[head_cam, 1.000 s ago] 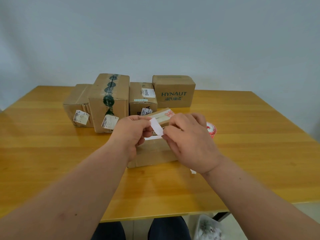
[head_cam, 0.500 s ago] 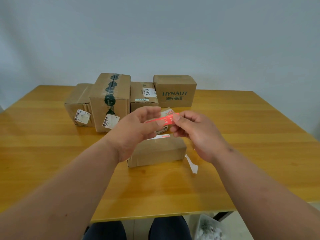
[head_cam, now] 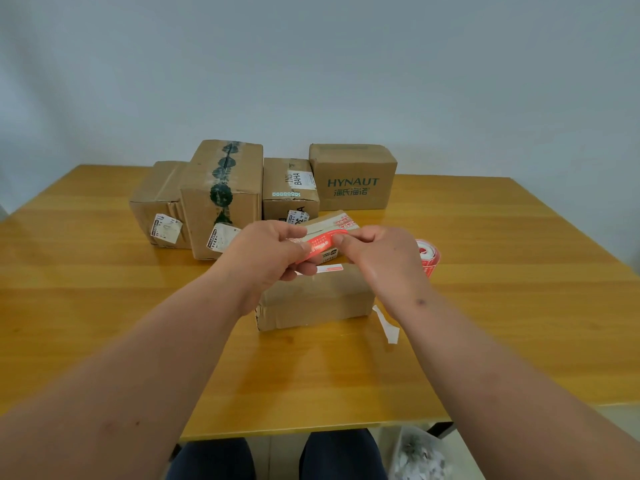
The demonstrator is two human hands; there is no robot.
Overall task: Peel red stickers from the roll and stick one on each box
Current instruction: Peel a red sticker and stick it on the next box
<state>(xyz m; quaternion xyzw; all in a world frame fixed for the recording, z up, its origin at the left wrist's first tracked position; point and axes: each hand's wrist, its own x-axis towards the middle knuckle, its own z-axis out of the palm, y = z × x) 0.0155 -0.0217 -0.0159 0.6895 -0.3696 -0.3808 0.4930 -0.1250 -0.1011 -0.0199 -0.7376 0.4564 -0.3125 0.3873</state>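
The left hand [head_cam: 266,252] and the right hand [head_cam: 377,252] each pinch one end of a peeled red sticker [head_cam: 320,244], held above the near box [head_cam: 313,299] on the worktop [head_cam: 104,306], so next it must be pressed flat onto that box.

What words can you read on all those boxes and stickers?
"HYNAUT", with a line of Chinese characters under it: on the front of the far right box.
"BAHA": on the white label atop the box beside it.
Small shipping labels on the two left boxes: too small to read.
Red sticker pinched between left hand and right hand: print blurred.
Sticker roll: unreadable.
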